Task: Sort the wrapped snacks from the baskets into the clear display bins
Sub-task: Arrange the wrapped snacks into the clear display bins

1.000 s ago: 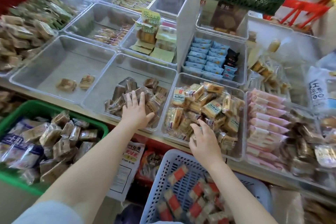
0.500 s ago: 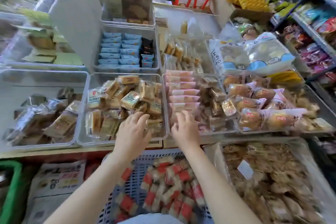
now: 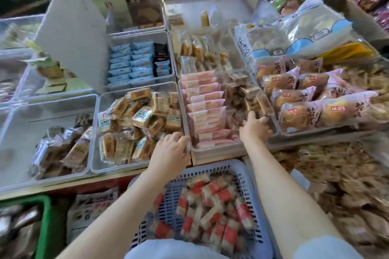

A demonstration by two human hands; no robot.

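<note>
Head view, centre right: the right hand (image 3: 255, 127) pinches a light, crinkly brown snack (image 3: 264, 104) at its end; the left hand (image 3: 171, 149) rests open on a bin rim (image 3: 190, 143).

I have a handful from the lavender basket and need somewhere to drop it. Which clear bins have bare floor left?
The near-left bin has bare floor along its far side, behind its dark-wrapped snacks. The yellow-pack bin and the pink-pack bin, where the right hand reaches, are crowded. The left hand rests where those two bins meet.
</note>
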